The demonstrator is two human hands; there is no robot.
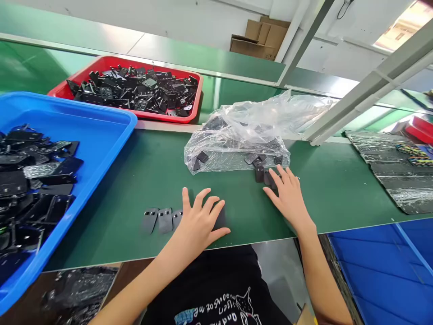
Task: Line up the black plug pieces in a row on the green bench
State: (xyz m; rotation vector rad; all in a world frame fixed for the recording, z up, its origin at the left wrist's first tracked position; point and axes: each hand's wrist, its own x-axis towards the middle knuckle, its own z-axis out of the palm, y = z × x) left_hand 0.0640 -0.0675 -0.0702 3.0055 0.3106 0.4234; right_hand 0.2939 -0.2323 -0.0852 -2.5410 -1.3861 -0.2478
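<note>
My left hand (199,219) is spread over a row of flat black plates (165,220) near the table's front edge, partly covering them. Two small marks or holes show near the top of each visible plate. Over to the right, my right hand (287,194) has its fingers apart above small black pieces (259,174) just in front of a clear plastic bag (237,140). Its fingertips hide some of those pieces, and I cannot see whether they touch. More black pieces lie inside the bag.
A blue tray (111,149) at the left and a red tray (198,97) behind it hold many black parts. Right of the bag, a metal post (352,97) rises from the green table (135,180). A dark sheet (392,167) lies at the far right.
</note>
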